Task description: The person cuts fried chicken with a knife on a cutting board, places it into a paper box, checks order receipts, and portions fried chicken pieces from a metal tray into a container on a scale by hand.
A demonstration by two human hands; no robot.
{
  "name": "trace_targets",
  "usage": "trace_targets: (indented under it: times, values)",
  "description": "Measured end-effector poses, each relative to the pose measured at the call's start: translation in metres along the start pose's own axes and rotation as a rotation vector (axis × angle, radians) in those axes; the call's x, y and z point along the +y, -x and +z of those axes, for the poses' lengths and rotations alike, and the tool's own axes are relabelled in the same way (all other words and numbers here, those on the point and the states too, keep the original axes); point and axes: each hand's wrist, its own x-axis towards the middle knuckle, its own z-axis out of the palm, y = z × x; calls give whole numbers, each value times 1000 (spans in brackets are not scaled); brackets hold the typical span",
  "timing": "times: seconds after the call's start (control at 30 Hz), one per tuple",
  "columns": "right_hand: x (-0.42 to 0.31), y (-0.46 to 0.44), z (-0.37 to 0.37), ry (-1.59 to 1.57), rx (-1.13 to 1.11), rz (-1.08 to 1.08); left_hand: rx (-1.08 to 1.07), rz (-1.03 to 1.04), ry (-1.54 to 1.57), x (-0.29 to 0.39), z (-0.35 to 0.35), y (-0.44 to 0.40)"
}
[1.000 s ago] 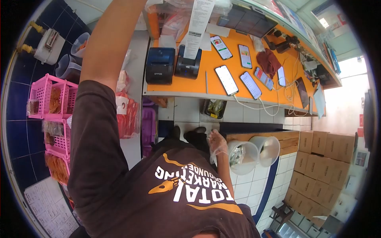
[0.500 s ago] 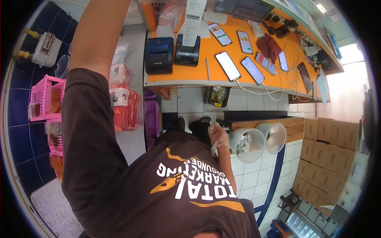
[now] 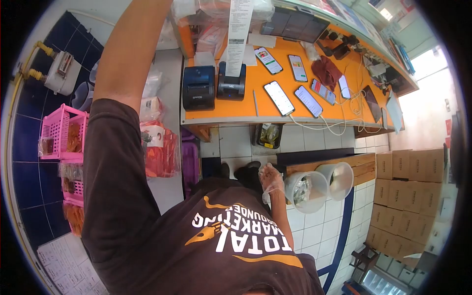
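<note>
The right hand (image 3: 272,178) hangs low in a clear glove (image 3: 274,188), just beside 2 tubs (image 3: 307,206); its fingers look loosely bent, but I cannot tell whether its grip is released or grasping something small. The glove presumably keeps skin off whatever gets handled. The tubs stand side by side next to a wooden ledge (image 3: 361,167), likely for easy reach; the nearer contains shiny packets (image 3: 302,189), too blurred to identify. On the worktop (image 3: 236,109), 6 phones (image 3: 279,98) lie screen up, probably so each can be read at a glance, with cables (image 3: 319,129) suggesting charging. A receipt (image 3: 238,39) rises from the smaller printer (image 3: 231,87), its print illegible and its top cut off. The left arm (image 3: 128,59) leaves the view at that same edge, hiding the left hand, so its grip is unknown
</note>
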Motion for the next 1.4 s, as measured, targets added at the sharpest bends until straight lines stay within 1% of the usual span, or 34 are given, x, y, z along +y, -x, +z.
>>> trace_targets:
  times: [0.07, 0.17, 0.23, 0.3, 0.33, 0.4, 0.43, 0.47, 0.53, 0.57, 0.6, 0.63, 0.67, 0.7, 0.77, 0.8, 0.83, 0.87, 0.93, 0.97, 1.0, 1.1, 1.13, 1.2, 1.23, 1.3, 1.33, 1.37, 1.4]
  values:
    - [1, 2, 6, 0, 11, -20, 33, -89, -46, -37, -6, 85]
    - [4, 2, 5, 7, 19, -41, 18, -328, -113, -103, -4, 237]
    - [6, 3, 0, 12, 5, -52, -37, -515, -152, -141, 0, 344]
    - [7, 7, -3, -67, -76, -19, -115, -690, -174, -166, 6, 443]
    - [4, 20, 3, -108, -155, 26, -156, -768, -179, -173, 7, 487]
    - [14, 10, -11, -113, -196, -16, -247, -897, -171, -183, 9, 555]
    - [18, 6, -31, -111, -211, -49, -301, -935, -147, -194, 15, 573]
    - [31, -9, -60, 367, -244, -362, -360, -974, -119, -200, 22, 584]
    - [45, -28, -92, 17, -151, -167, -508, -1001, -36, -216, 58, 579]
    - [42, -30, -111, -107, -341, -64, -593, -1001, -4, -219, 82, 571]
    - [51, -22, -110, -86, -232, -171, -687, -1000, 16, -222, 108, 565]
    - [44, -15, -103, -45, -127, -252, -769, -992, 30, -224, 135, 559]
    - [43, -3, -116, -155, -226, -308, -855, -988, 36, -222, 158, 559]
    - [42, 8, -126, -245, -336, -359, -939, -985, 34, -214, 184, 559]
    - [38, 37, -151, -301, -184, -381, -1103, -985, 13, -198, 227, 573]
    - [43, 59, -167, -338, -152, -447, -1178, -990, -6, -186, 247, 585]
    - [46, 83, -188, -275, -44, -465, -1257, -992, -27, -173, 269, 600]
    - [46, 106, -215, -228, 65, -480, -1329, -990, -59, -168, 291, 619]
    - [69, 173, -268, -399, 153, -605, -1441, -993, -146, -154, 323, 657]
    - [89, 196, -306, -488, 199, -654, -1480, -1005, -189, -147, 334, 678]
    - [109, 215, -345, -368, 367, -745, -1501, -1014, -241, -145, 343, 696]
    - [169, 280, -445, -801, 414, -845, -1524, -1026, -354, -125, 375, 736]
    - [185, 306, -476, -937, 449, -898, -1535, -1029, -365, -110, 392, 750]
    - [208, 361, -520, -1067, 500, -1037, -1567, -1027, -343, -74, 439, 785]
    - [210, 391, -539, -1076, 495, -1071, -1598, -1027, -307, -55, 468, 807]
    - [211, 449, -579, -1188, 557, -1057, -1693, -1024, -198, -9, 536, 862]
    - [210, 474, -602, -1216, 569, -1088, -1781, -981, -160, 14, 568, 894]
    - [210, 497, -622, -1228, 633, -1170, -1828, -951, -175, 49, 593, 932]
    - [220, 517, -641, -1247, 704, -1245, -1984, -742, -231, 81, 613, 969]
